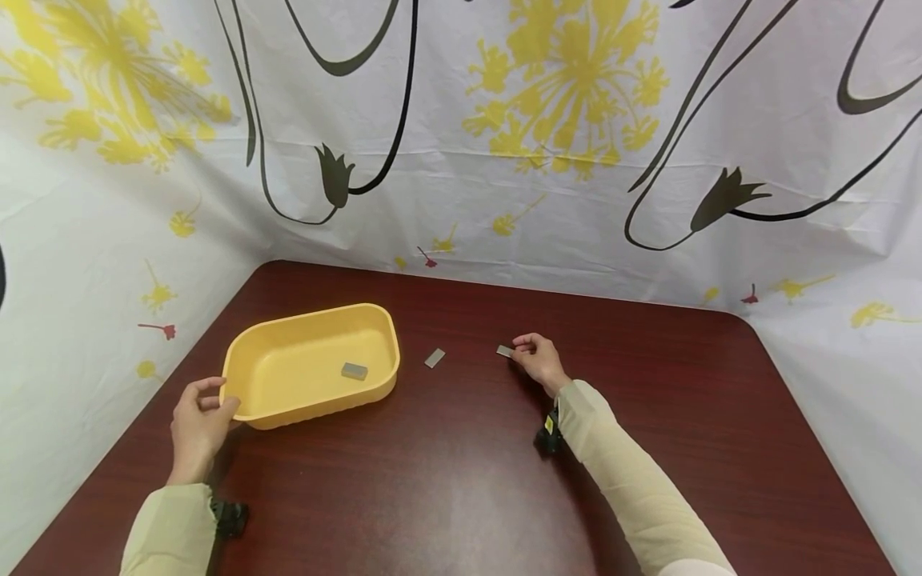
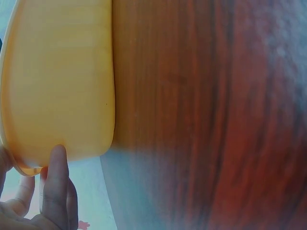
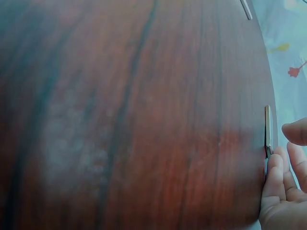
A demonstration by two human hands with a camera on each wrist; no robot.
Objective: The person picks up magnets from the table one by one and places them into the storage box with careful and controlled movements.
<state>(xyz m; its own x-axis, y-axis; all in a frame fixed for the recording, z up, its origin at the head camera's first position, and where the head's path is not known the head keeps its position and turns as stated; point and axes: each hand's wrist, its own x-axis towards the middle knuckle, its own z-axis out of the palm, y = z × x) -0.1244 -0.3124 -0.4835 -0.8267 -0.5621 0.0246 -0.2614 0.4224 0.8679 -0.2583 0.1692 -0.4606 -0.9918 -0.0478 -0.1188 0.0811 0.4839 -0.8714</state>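
My left hand (image 1: 198, 424) grips the left end of a yellow plastic basin (image 1: 310, 410), its thumb outside the wall and its fingers at the rim. The left wrist view shows the fingers (image 2: 58, 187) against the basin's outer wall (image 2: 57, 86). One small grey rectangular block (image 1: 354, 371) lies inside the basin, towards its right. To the right on the table, my right hand (image 1: 540, 364) pinches the near end of another flat grey block (image 1: 503, 350). In the right wrist view this block (image 3: 268, 127) shows edge-on, low over the table, at the fingertips (image 3: 276, 163).
A third grey block (image 1: 434, 358) lies on the dark red wooden table (image 1: 446, 472) between the basin and my right hand. White patterned cloth (image 1: 446, 104) hangs behind the table and along both sides.
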